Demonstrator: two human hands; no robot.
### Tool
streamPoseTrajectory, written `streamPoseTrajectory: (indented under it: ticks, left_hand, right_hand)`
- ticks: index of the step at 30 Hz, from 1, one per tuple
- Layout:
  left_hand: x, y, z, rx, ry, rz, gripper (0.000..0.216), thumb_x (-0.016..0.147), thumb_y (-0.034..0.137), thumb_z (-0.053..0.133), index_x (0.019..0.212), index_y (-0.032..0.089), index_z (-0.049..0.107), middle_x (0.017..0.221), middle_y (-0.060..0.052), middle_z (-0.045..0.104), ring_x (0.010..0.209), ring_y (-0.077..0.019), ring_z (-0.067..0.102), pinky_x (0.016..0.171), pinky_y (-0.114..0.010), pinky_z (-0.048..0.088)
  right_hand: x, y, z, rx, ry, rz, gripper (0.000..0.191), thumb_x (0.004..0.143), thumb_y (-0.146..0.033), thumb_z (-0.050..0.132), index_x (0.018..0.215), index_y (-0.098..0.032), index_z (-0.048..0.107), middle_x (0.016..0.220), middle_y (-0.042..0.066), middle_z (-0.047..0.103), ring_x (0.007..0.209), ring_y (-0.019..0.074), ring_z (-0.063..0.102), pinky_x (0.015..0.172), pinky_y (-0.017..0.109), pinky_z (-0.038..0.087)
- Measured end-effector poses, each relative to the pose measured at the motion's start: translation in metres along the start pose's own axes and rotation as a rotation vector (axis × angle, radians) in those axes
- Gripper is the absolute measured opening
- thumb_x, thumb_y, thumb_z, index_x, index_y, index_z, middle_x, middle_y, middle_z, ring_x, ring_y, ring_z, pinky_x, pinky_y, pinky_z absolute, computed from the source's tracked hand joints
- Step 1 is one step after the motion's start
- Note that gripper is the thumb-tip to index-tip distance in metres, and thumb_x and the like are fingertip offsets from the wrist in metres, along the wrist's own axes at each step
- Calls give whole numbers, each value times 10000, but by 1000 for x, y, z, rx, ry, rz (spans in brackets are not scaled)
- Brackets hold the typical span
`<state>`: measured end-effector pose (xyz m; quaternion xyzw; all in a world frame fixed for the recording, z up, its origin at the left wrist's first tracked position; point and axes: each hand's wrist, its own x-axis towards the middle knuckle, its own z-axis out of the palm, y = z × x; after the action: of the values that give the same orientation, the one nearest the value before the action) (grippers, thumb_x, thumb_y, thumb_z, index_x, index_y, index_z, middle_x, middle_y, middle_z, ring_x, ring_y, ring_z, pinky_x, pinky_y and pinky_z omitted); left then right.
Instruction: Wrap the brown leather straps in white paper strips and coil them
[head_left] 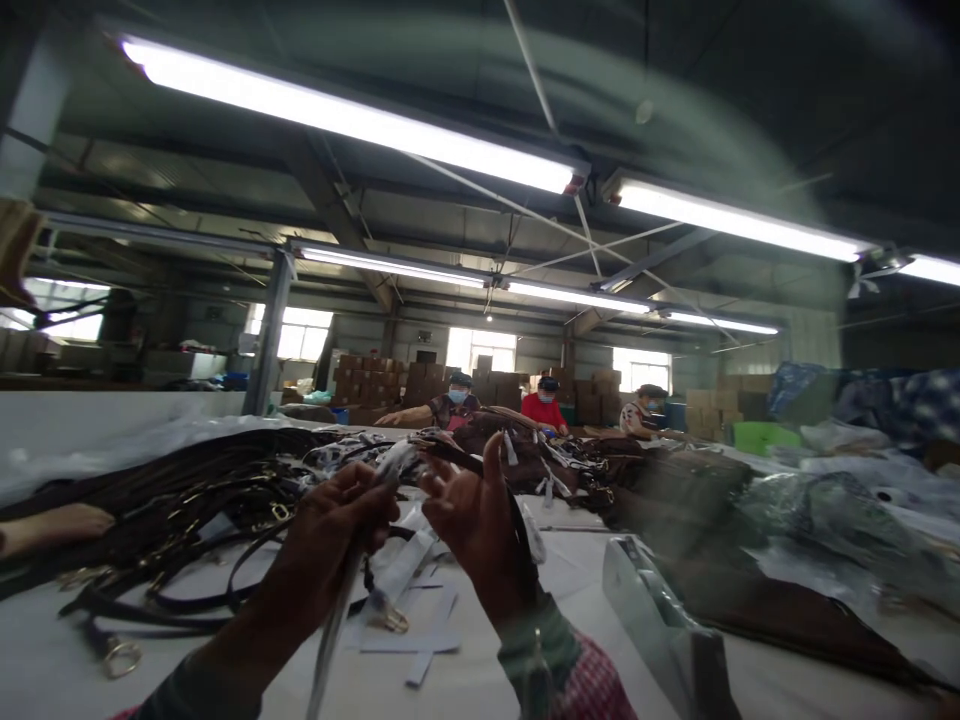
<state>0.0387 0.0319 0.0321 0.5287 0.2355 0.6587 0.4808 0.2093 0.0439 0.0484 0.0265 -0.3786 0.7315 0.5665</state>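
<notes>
My left hand [334,535] is raised over the table, its fingers pinched on a whitish, see-through wrapping [396,460] at the end of a strap. A long pale strip [334,640] hangs below that hand. Close by on the right, my right hand [469,520] has its thumb stretched up and its fingers apart, palm side toward me. A dark strap [519,530] runs from near the wrapping, behind the right thumb, and down along the wrist. Beneath the hands, a metal clasp [391,618] lies by white paper strips [420,640].
Dark straps with metal rings [124,655] pile up on the left, where another person's hand [56,530] reaches in. A grey box-shaped holder [660,620] stands at right, beside brown material [787,610] and clear plastic [832,510]. Several people work across the table.
</notes>
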Motion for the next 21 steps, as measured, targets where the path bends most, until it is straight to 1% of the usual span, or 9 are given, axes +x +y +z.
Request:
streamPoseTrajectory:
  ticks: [2,5,7,9,12,14,16,18,21]
  left_hand:
    - [6,0,-17,-36,58,-21,532,572,413,997,754,179,555,581,45,659,410,-57,505,369,-127,356]
    - [6,-2,-35,-62,104,12,532,566,378,1000,747,187,537,581,58,645,413,-60,512,374,-130,371]
    - [-2,-5,-37,-30,51,1,462,639,364,962,752,187,552,602,54,649,429,-62,525,394,-133,375]
    - [-15,-12,-30,60,-69,-42,387,716,379,905,737,183,573,599,46,641,432,-67,524,411,-146,373]
    - [-37,-27,-18,263,-233,-63,347,793,428,822,697,175,605,577,38,605,427,-74,505,425,-172,371]
    - [-48,-39,-14,380,-243,-49,332,832,430,774,691,176,614,597,37,593,445,-77,502,434,-178,366]
    - [-55,-49,-14,449,-211,-45,324,856,422,745,691,179,608,622,37,590,470,-82,515,450,-182,374]
    - [-57,-54,-16,448,-208,-78,341,850,436,752,688,180,595,613,41,585,463,-85,522,450,-185,372]
    - [-57,-50,-14,327,-284,-205,382,790,491,809,723,177,602,630,29,631,442,-108,568,440,-201,394]
  right_hand:
    - [-13,7,-11,-3,11,100,720,908,-796,535,1203,-151,659,1158,169,752,763,203,704,448,200,421]
    - [-26,6,-29,-39,121,207,822,940,-829,391,1181,-90,658,1085,218,766,708,228,721,414,209,402]
    - [-27,2,-38,-13,231,183,827,979,-801,316,1131,-65,659,947,206,779,663,222,717,421,221,427]
    - [-23,0,-43,42,315,104,760,1021,-743,301,1079,-74,657,841,167,771,646,204,710,438,220,448]
    - [-13,1,-41,11,394,65,580,1038,-651,437,1007,-113,651,759,103,747,581,164,670,446,211,462]
    - [-10,1,-37,-115,418,140,476,1016,-583,566,963,-119,658,704,58,720,525,136,627,456,217,481]
    - [-10,-2,-31,-303,410,236,432,979,-538,656,932,-109,679,670,34,699,499,124,607,455,224,486]
    - [-12,-8,-25,-512,380,261,425,923,-529,730,928,-104,710,688,38,708,523,130,624,442,218,462]
    - [-12,-21,-17,-757,285,179,450,810,-546,828,864,-108,737,684,37,705,509,99,588,396,170,323]
